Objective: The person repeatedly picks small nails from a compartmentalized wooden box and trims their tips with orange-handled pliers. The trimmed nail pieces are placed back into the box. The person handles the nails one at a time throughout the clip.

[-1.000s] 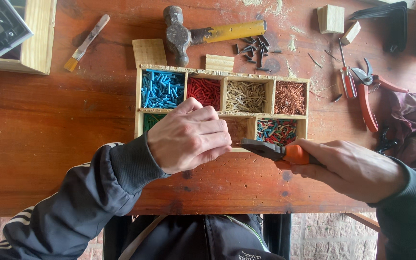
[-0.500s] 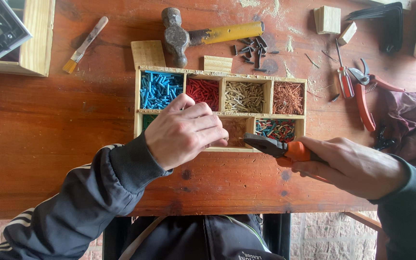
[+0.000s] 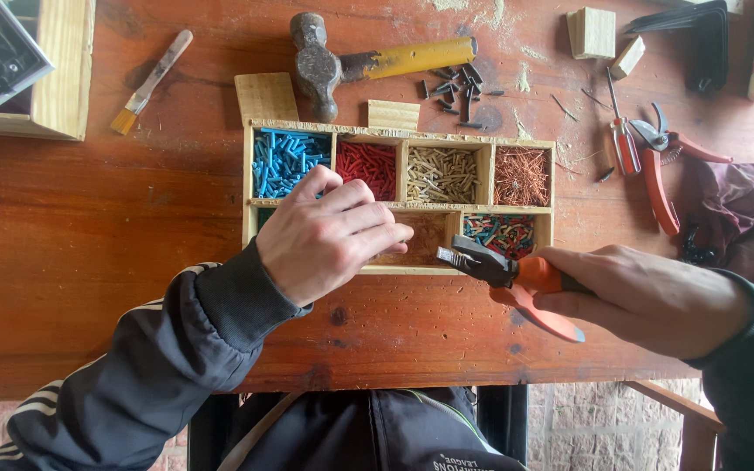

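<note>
The wooden tray (image 3: pixel 251 174) is lying across the table (image 3: pixel 63 262), its compartments sorting pieces by colour. Your left hand (image 3: pixel 329 234) is resting palm-down over the lower row, holding nothing I can see. Your right hand (image 3: pixel 647 298) is gripping orange-handled pliers (image 3: pixel 517 277), their jaws nearly closed at the tray's front edge.

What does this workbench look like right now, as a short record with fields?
Left hand: resting over the wooden compartment box, fingers on its lower row
Right hand: gripping orange-handled pliers, tip at the box's front edge
Box contents: blue, red, tan, copper and mixed-colour pieces
Behind the box: hammer, loose dark nails
Surface: wooden table
</note>
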